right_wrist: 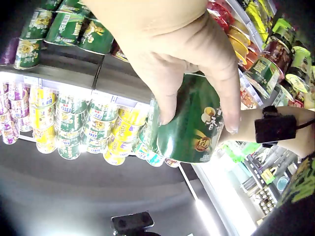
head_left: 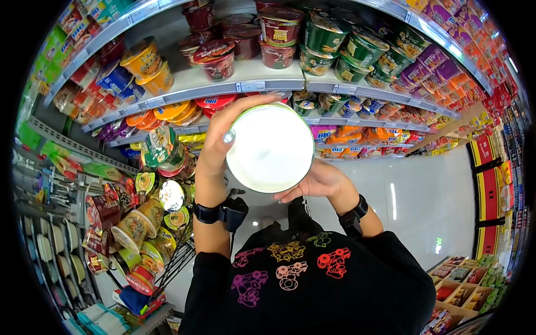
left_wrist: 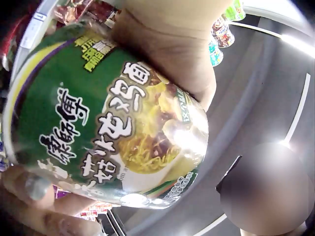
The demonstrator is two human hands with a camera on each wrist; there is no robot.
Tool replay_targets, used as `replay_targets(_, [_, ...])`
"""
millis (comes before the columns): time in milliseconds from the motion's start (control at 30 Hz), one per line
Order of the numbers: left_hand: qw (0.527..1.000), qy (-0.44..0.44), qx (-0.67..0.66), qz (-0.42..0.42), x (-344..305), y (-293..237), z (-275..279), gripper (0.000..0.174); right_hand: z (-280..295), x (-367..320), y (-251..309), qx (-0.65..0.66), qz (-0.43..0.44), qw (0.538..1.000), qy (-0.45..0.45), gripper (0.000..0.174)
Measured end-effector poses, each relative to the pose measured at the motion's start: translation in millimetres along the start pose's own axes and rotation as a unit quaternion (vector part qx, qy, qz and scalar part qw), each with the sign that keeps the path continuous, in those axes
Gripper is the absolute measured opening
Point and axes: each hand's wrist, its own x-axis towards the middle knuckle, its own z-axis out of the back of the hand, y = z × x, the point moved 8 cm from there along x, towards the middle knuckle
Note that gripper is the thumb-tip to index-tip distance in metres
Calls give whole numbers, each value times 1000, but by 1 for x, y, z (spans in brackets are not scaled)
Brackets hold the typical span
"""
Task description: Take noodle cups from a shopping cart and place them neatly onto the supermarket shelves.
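Both hands hold one green instant noodle cup [head_left: 271, 148] in front of the body, its round white end facing the head camera. My left hand [head_left: 216, 131] grips it from the left, with fingers reaching along the far rim. On the cup's green side [left_wrist: 64, 113], the left wrist view shows white lettering and a picture of noodles. From the lower right, my right hand [head_left: 319, 180] supports it. In the right wrist view, that hand's thumb and fingers [right_wrist: 227, 93] span the green wall of the cup.
Ahead, a shelf [head_left: 206, 88] bears red, green, yellow and blue noodle cups, with more on the tier below. At lower left, several cups [head_left: 134, 229] are piled in a wire cart [head_left: 173, 262]. Tiled floor [head_left: 391, 195] lies to the right, with sectioned bins [head_left: 463, 290] at lower right.
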Motion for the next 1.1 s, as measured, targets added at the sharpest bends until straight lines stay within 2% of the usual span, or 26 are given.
replay_targets(333, [1000, 0, 9, -4, -15, -9, 11, 89, -3, 14, -14, 24, 0, 1000, 13, 64])
replay_targets(633, [1000, 16, 21, -10, -1, -7, 8, 95, -6, 15, -20, 26, -11, 1000, 5, 70])
replay_targets(733, [998, 41, 1, -38, 3, 2, 11, 87, -7, 16, -24, 37, -3, 999, -16, 72])
replay_targets(833, [998, 5, -13, -56, 5, 8, 12, 86, -2, 14, -28, 50, -20, 998, -32, 73])
replay_targets(933, [998, 15, -4, -60, 5, 13, 12, 86, 1, 13, -35, 74, -15, 997, -1, 72])
replay_targets(1100, [999, -15, -15, -26, -3, 13, 7, 85, 2, 12, -39, 59, -10, 998, -12, 70])
